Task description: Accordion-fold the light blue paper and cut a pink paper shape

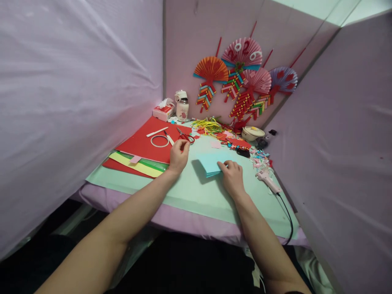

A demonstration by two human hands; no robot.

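My right hand (233, 175) is closed on a light blue folded paper (210, 163), gripping its right side just over the table. The paper looks pleated or stacked, with several layers showing along its front edge. My left hand (179, 157) is raised at the right edge of the red sheets (137, 141), fingertips curled together in a pinch. Whatever those fingers hold, if anything, cannot be made out. Just beyond them lie red-handled scissors (190, 139). A white-handled craft knife (169, 139), a roll of tape (159, 146) and a white pen-like stick (157, 132) rest on the red paper.
A pink glue gun (268, 181) with a black cord lies at right. Paper scraps (260, 159), yellow cords (208, 125) and a lidded bowl (252, 133) line the back. A bottle (182, 107) and tissue pack (163, 111) stand back left. Paper fans (211, 68) hang behind.
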